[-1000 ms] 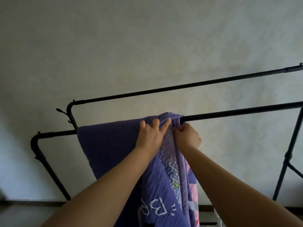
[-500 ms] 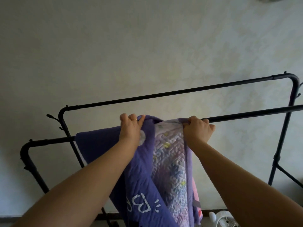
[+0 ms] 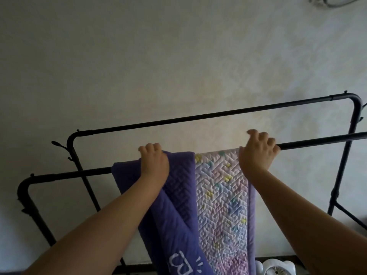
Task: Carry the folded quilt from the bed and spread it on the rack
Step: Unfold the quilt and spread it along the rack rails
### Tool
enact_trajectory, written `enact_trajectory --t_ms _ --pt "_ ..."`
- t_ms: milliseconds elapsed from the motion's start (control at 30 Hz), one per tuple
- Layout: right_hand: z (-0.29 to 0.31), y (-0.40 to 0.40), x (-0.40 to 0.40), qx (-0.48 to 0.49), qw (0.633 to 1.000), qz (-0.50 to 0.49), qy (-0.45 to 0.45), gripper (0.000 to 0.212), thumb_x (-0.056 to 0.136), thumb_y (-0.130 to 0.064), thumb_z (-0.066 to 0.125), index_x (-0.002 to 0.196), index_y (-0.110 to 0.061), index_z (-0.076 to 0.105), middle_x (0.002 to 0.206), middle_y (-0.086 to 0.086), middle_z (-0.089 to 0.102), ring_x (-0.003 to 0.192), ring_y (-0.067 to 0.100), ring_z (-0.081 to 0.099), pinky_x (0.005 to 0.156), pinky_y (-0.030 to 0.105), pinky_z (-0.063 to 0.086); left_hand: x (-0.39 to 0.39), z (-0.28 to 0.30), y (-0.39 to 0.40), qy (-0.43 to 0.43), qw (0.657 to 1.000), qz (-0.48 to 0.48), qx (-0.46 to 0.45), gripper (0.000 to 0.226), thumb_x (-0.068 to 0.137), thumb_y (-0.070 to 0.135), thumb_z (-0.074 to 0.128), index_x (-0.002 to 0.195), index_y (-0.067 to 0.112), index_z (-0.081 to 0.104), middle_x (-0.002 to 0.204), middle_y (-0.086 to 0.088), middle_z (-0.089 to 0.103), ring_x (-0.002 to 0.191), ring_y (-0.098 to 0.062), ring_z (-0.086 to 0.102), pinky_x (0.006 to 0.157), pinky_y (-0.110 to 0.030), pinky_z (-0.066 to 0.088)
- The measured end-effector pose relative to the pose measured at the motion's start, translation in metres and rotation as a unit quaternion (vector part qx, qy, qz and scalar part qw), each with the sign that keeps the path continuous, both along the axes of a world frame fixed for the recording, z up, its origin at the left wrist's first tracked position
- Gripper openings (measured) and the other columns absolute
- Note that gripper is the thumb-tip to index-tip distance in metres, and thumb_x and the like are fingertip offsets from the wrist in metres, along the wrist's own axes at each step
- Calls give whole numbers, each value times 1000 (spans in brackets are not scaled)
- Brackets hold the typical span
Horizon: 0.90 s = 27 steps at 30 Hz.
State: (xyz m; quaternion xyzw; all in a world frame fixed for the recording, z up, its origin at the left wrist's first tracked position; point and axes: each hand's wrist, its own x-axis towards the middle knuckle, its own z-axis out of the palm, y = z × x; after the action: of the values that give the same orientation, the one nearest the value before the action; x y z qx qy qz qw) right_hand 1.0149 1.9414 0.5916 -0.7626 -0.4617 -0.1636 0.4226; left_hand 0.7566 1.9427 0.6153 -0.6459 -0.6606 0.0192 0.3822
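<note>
Quilt (image 3: 218, 195) is draped over the near rail (image 3: 317, 140) of the black tubular rack (image 3: 198, 117), hanging down toward the camera. It's only partly unfolded: a solid purple quilted fold with white lettering lies over the left part, and the pale pastel maze-stitched face with a purple border is exposed on the right.

Key relation: the quilt's top edge runs along the rail, left-right, and both hands sit on that edge. Bare rail extends well to the right of the right hand (image 3: 256, 153) and a shorter stretch to the left, so my read is that spreading means sliding fabric outward along the rail, mostly rightward. The right hand is nearer that free span.

Left hand (image 3: 154, 162) has its fingers curled over the rail, gripping the purple fold. Right hand is hooked over the top at the pale panel's right edge, fingers bent; whether it pinches fabric or just rests on the rail, can't tell.

Fabric looks soft and padded; the rail is a smooth metal tube. Textured pale wall (image 3: 178, 56) behind. A small white fan (image 3: 276, 267) sits on the floor, bottom right.
</note>
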Motion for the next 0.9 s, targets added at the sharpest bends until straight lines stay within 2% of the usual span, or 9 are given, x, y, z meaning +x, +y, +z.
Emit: enact_trajectory --t_ms 33,100,200,300,467,600,767,833,900 --pt "2 2 -9 -3 998 51 -38 37 84 -30 66 119 -29 55 119 4 57 111 29 48 94 44 37 7 -4 -1 -22 998 -57 16 33 92 27 39 116 14 59 114 -9 55 101 -29 49 91 -45 38" --pt "2 7 -27 -37 980 165 -108 29 84 -43 65 113 -38 60 119 -5 59 111 22 48 94 41 37 21 -13 -2 -56 987 -149 32 33 97 35 36 115 16 56 112 -8 58 101 -30 51 89 -45 37" --pt "-5 17 -51 -80 948 270 -146 32 82 -45 67 113 -41 60 118 -9 59 111 18 48 96 37 35 32 -23 4 -89 976 -194 33 41 98 47 36 120 17 51 115 -8 58 104 -31 52 91 -45 37" --pt "-11 24 -69 -66 945 285 -147 28 84 -42 66 110 -37 60 111 -7 57 105 18 51 94 34 37 28 -26 15 -112 966 -231 35 30 98 41 40 117 19 47 113 -6 59 103 -29 53 91 -43 38" --pt "-13 33 -77 -43 936 311 -160 22 87 -36 63 108 -30 62 103 -6 56 96 16 51 83 27 42 20 -19 32 -96 952 -290 25 19 99 29 40 112 21 50 105 -5 61 96 -28 55 85 -41 38" --pt "-13 34 -72 -23 932 316 -175 21 86 -36 65 104 -28 64 101 -5 57 92 16 53 80 30 47 23 -19 36 -89 946 -310 32 16 98 24 40 105 19 53 100 -4 63 94 -26 55 85 -41 36" --pt "-10 34 -58 -16 935 326 -140 19 85 -35 66 92 -18 66 96 0 57 87 16 53 71 29 47 36 -19 32 -35 951 -304 43 11 94 20 45 99 17 55 95 -4 64 89 -25 56 86 -40 38" --pt "-7 36 -57 -31 930 326 -168 23 87 -38 60 91 -16 66 95 2 58 89 19 54 73 28 44 38 -20 30 -15 954 -294 56 11 95 22 43 98 17 53 94 -3 64 88 -24 56 85 -39 39" --pt "-5 38 -55 -58 924 316 -206 34 89 -46 49 93 -16 64 97 3 60 94 22 54 83 30 42 41 -20 27 -7 958 -281 62 14 97 22 39 97 17 52 94 -3 63 87 -23 55 84 -38 38"
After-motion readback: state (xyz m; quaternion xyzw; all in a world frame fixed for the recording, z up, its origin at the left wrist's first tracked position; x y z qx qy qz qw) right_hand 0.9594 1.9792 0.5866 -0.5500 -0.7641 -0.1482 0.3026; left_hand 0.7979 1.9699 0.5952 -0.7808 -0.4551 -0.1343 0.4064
